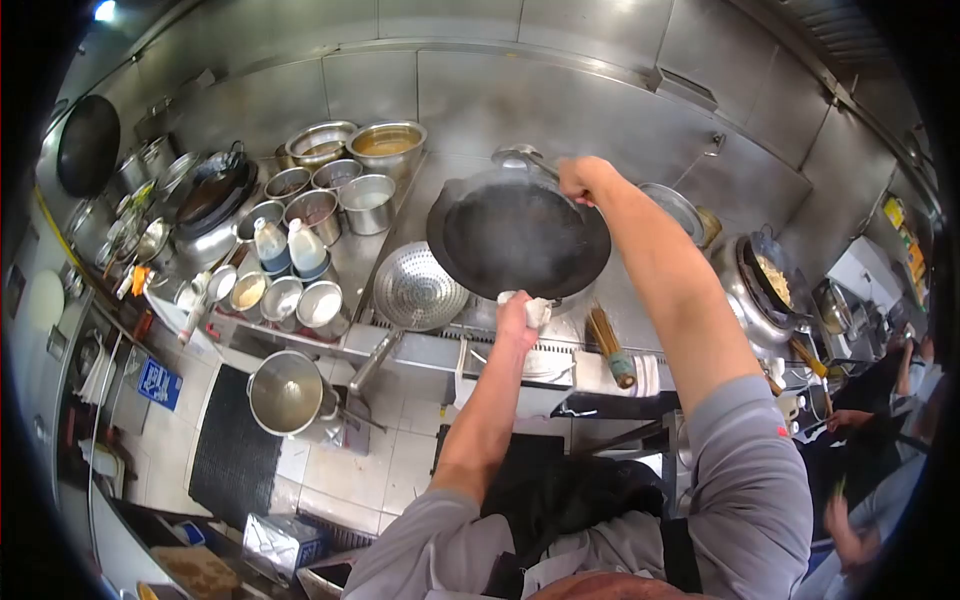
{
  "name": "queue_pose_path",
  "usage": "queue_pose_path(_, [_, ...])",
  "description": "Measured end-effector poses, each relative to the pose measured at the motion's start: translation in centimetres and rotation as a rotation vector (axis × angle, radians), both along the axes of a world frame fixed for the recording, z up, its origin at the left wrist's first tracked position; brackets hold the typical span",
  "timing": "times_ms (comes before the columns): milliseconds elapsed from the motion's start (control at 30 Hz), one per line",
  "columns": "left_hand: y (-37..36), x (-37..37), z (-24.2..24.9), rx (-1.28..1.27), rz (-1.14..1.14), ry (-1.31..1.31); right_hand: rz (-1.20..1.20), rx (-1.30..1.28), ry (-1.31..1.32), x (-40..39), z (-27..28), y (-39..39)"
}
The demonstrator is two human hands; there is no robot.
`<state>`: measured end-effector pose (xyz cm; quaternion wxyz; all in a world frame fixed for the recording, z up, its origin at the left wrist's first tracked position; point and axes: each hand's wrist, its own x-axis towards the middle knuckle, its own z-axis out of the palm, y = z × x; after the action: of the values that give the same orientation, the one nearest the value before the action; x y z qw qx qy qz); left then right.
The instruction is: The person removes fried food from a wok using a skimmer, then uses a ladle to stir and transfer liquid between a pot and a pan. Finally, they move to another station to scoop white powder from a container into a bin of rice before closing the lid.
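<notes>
A large black wok (pixel 515 235) sits on the steel range in front of me, with steam rising from it. My left hand (pixel 514 318) is closed around a white cloth (pixel 538 312) at the wok's near edge. Over the wok's far right rim, my right hand (pixel 583 180) grips the handle of a metal ladle (pixel 518 153), whose bowl is at the wok's far edge. Left of the wok lies a perforated strainer (pixel 420 287) with its handle towards me. A bamboo brush (pixel 612 350) rests to the right of my left hand.
Metal pots (pixel 368 203), two bottles (pixel 306 245) and seasoning bowls (pixel 320 304) stand at the left. A tall pot (pixel 288 392) is lower left. Another wok holding food (pixel 772 275) is at the right. Other people's hands (pixel 848 420) show at the far right.
</notes>
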<state>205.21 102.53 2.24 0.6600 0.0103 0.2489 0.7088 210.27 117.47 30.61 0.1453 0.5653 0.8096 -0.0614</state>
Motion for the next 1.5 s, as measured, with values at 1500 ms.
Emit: queue_pose_path(1500, [-52.8,-21.0,2.6,-0.263,1.251,0.230,1.023,-0.217,-0.051,-39.8,4.2,-51.4])
